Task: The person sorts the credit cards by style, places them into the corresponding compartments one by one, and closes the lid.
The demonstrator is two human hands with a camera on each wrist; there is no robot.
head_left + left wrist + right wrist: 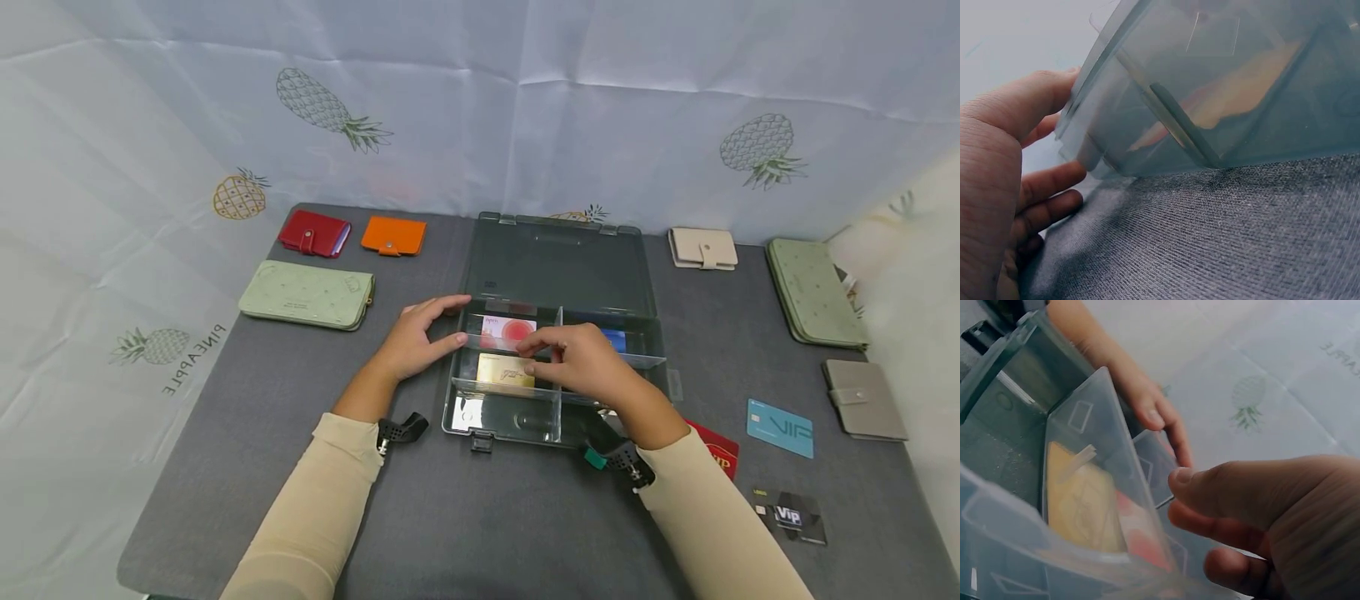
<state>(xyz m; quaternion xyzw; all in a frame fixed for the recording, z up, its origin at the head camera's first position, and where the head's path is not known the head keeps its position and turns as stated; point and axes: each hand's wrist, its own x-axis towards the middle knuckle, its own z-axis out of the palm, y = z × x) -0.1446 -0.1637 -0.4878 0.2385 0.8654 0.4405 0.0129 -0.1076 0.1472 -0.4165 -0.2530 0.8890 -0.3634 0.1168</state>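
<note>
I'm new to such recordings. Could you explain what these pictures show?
There is no machine: these are a person's left hand and right hand. The wide picture is taken from the head, the two close ones from each wrist. On the table stands an open, divided box holding a gold card, a pink card and a blue card. To its right lie a red card, a light-blue card and a black card. Around lie a red wallet, an orange wallet and a green wallet on the left, and a beige wallet, a second green wallet and a grey wallet on the right. The left hand touches the box's left side. The right hand is over the box, fingers bent, with nothing visibly held.
</note>
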